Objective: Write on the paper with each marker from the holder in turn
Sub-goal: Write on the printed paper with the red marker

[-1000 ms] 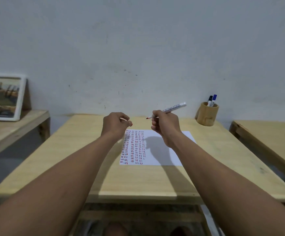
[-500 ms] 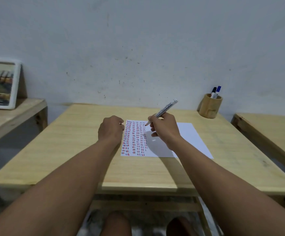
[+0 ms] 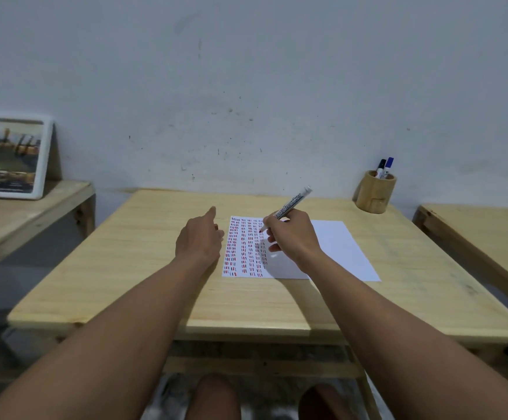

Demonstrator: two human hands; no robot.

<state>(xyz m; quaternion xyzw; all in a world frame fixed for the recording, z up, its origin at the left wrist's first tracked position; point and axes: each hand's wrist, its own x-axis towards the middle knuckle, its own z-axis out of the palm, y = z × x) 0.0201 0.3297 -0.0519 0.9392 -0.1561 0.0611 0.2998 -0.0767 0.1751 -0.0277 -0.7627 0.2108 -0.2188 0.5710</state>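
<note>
1. My right hand (image 3: 292, 237) is closed around the red marker (image 3: 289, 207), tip down at the paper (image 3: 331, 247), right at the top of the last column of dashes; whether the tip touches I cannot tell.
2. The marker's back end tilts up and away toward the holder (image 3: 374, 192).
3. My left hand (image 3: 199, 237) sits just left of the paper, loosely curled with the thumb out; a bit of red shows at its fingers, what it is I cannot tell.
4. The paper lies flat mid-bench (image 3: 125, 268); its left part is filled with columns of red and dark dashes, its right part is blank.
5. The holder stands beyond the paper's far right corner, well apart, by the wall.
6. In the holder: a black marker (image 3: 381, 167) and a blue marker (image 3: 388, 165), both upright.
7. A framed picture (image 3: 12, 156) is far left of the paper on a side bench (image 3: 34, 213).
</note>
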